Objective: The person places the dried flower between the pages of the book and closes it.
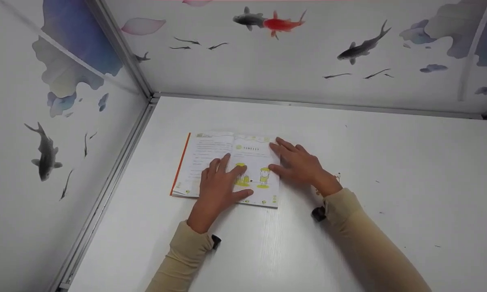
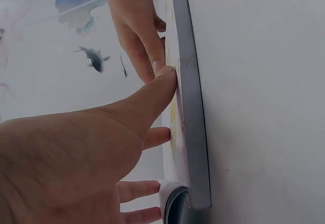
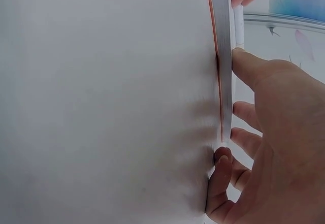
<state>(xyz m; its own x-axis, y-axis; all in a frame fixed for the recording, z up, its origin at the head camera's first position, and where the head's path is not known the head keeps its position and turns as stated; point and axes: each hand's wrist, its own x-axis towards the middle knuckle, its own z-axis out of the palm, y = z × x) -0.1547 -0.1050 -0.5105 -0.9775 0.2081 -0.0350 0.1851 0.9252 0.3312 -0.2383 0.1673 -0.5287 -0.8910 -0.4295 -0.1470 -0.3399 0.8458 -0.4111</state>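
Note:
An open book [image 1: 211, 146] with an orange cover edge lies on the white table, its right page showing yellow cartoon figures. My left hand [image 1: 217, 184] rests across the middle and lower part of the pages, fingers spread. In the left wrist view its thumb [image 2: 165, 79] touches the page near the book's thick edge [image 2: 193, 112], and a page curls near the lower fingers. My right hand [image 1: 302, 164] lies at the book's right edge, thumb and fingertips on the page margin. The right wrist view shows its thumb [image 3: 246, 64] on the page, with some fingers past the corner.
The white table [image 1: 410, 182] carries a few small dark marks. Behind it stands a white panel [image 1: 211, 73] painted with fish, and another panel [image 1: 16, 223] rises on the left. A metal rail [image 1: 328, 107] runs along the table's back edge.

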